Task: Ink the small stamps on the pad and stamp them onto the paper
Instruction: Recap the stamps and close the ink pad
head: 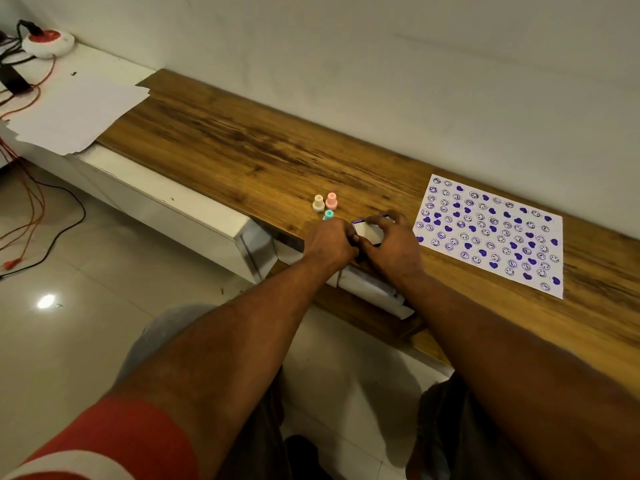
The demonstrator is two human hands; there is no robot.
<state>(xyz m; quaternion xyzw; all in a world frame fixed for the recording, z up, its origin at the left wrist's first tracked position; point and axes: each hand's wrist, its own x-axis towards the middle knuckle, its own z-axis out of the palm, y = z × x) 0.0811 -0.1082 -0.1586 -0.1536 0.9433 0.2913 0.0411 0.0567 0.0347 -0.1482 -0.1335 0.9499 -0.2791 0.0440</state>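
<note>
Near the front edge of the wooden counter [242, 147] lies the ink pad [366, 231], a small flat case with a pale lid and purple rim. Both hands hold it: my left hand [330, 242] grips its left side and my right hand [393, 244] curls round its right side and far edge. Three small stamps stand just left of it: a cream stamp [318, 203], a pink stamp [331, 200] and a teal stamp [328, 214], the last partly hidden behind my left hand. The paper [491, 233] lies to the right, covered with purple smileys and hearts.
A stack of blank white sheets [76, 112] lies at the counter's far left. Beyond it sit a white and red power strip [48, 43] and cables trailing to the tiled floor [69, 258]. A white wall runs along the counter's back.
</note>
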